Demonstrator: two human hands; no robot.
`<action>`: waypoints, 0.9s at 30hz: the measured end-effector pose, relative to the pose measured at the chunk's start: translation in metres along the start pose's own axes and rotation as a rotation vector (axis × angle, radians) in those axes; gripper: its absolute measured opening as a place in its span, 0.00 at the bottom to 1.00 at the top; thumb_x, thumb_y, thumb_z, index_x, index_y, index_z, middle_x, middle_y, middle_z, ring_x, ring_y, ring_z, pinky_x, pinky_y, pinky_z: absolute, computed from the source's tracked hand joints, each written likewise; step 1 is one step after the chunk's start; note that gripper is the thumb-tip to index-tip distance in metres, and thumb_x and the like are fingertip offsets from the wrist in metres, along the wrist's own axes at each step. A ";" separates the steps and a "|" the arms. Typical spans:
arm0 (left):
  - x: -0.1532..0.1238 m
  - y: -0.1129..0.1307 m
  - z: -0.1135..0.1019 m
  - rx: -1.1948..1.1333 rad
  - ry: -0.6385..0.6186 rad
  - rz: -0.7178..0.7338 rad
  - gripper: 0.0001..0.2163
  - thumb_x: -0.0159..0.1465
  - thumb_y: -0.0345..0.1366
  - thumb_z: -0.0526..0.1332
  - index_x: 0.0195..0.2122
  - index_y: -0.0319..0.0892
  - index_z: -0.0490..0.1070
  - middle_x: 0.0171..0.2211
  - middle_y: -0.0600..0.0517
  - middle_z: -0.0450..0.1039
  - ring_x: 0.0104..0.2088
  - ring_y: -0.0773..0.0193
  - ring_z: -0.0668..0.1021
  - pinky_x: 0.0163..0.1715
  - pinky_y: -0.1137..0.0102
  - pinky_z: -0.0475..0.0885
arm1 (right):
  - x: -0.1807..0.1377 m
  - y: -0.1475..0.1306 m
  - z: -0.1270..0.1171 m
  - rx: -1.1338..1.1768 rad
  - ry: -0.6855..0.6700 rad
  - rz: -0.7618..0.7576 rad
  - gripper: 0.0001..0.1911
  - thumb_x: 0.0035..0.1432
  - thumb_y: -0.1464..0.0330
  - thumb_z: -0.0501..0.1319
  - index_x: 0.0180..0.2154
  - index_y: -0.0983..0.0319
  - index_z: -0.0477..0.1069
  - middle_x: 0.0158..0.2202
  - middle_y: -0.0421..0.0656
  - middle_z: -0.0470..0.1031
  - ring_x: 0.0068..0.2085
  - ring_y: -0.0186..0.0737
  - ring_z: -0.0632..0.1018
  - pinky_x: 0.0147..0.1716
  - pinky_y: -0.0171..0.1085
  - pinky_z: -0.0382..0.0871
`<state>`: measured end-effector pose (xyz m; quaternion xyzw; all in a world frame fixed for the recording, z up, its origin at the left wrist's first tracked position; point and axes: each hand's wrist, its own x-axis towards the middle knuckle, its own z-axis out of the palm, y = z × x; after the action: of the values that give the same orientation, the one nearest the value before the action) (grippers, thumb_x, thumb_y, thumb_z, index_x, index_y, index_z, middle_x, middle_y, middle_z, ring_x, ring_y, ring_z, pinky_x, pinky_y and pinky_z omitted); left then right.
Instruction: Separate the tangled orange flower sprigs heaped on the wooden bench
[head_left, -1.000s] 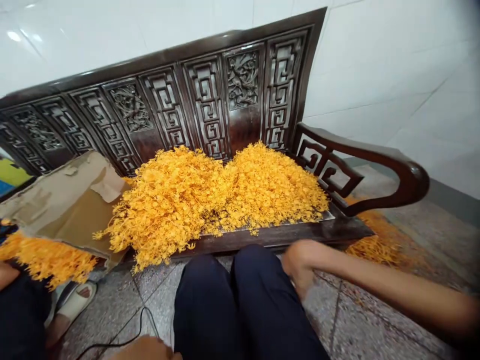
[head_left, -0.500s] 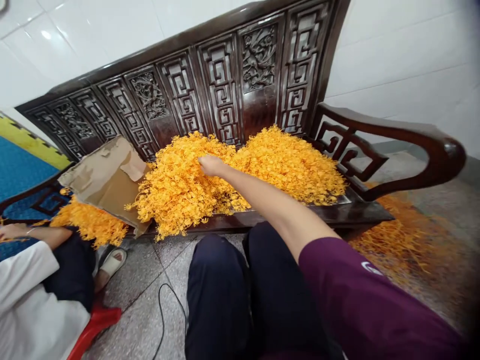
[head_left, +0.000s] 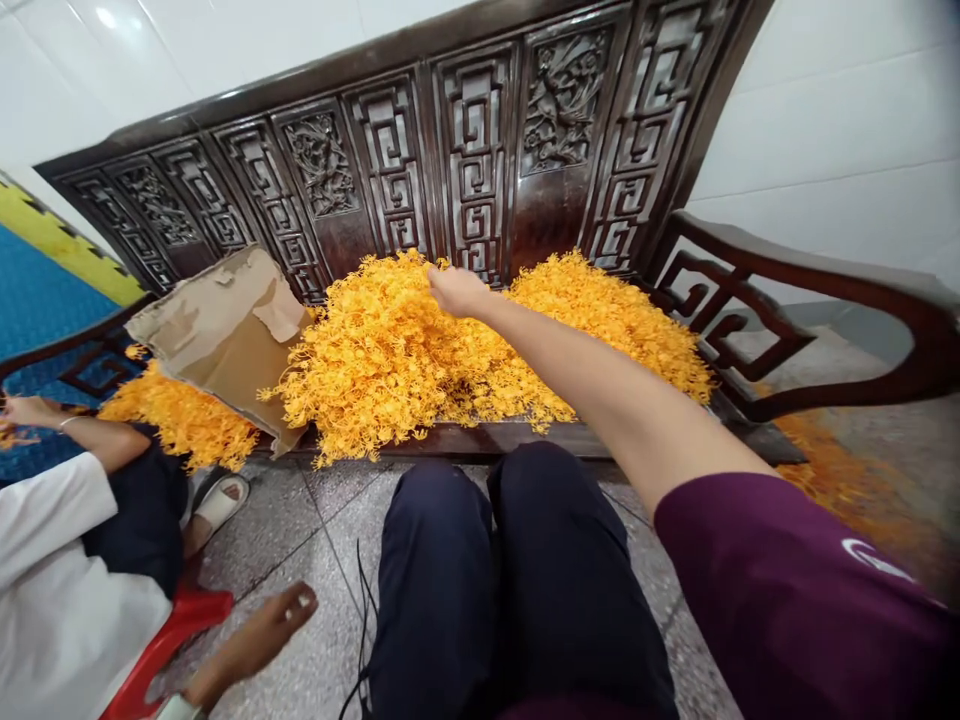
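My right hand (head_left: 459, 292) reaches over the top of a heap of orange plastic flower pieces (head_left: 375, 350) on a dark wooden bench. Its fingers are closed on some of the orange pieces at the crest, and the fingertips are partly hidden. The pieces look like small branching blossoms, tangled together. A second orange mound (head_left: 622, 325) lies behind and right of my forearm. Low at the left, my left hand (head_left: 266, 630), with a watch at the wrist, is over the floor, apart from the heap. Its fingers are curled; a pale spot shows between them, too small to name.
A torn cardboard piece (head_left: 232, 330) leans between the heap and a smaller orange pile (head_left: 180, 415). At the left a person in a white shirt (head_left: 67, 580) sits by a red stool (head_left: 187, 620). The bench's carved armrest (head_left: 750, 310) stands right. Black cords (head_left: 364, 610) lie on the floor.
My right hand has shifted up and right across the heap, drawing up orange pieces. My left hand has come into view at the lower left. The whole view has tilted slightly.
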<state>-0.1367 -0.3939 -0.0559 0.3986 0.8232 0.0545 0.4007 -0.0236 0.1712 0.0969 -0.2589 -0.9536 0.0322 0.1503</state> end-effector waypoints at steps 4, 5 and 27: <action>0.035 0.007 -0.018 -0.115 -0.084 0.081 0.31 0.65 0.69 0.50 0.47 0.47 0.73 0.41 0.47 0.78 0.41 0.50 0.80 0.41 0.61 0.75 | 0.016 0.024 -0.058 0.098 0.340 0.114 0.14 0.74 0.67 0.49 0.53 0.68 0.65 0.45 0.56 0.75 0.46 0.49 0.77 0.48 0.46 0.69; 0.039 0.015 -0.024 -0.102 -0.097 0.118 0.31 0.66 0.68 0.50 0.48 0.47 0.73 0.43 0.47 0.79 0.42 0.50 0.80 0.42 0.61 0.75 | 0.020 0.031 -0.075 0.149 0.437 0.113 0.11 0.73 0.68 0.50 0.50 0.66 0.65 0.43 0.53 0.75 0.45 0.47 0.77 0.48 0.45 0.69; 0.118 0.487 -0.119 -0.879 0.841 1.288 0.20 0.73 0.55 0.56 0.49 0.43 0.70 0.45 0.46 0.73 0.43 0.60 0.77 0.43 0.65 0.72 | -0.171 0.020 -0.155 1.252 0.498 0.142 0.22 0.65 0.47 0.62 0.37 0.58 0.60 0.32 0.38 0.68 0.27 0.31 0.66 0.27 0.33 0.64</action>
<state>0.0348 0.0457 0.1508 0.5416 0.4225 0.7230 0.0733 0.1735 0.1001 0.1952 -0.1848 -0.6727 0.5275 0.4848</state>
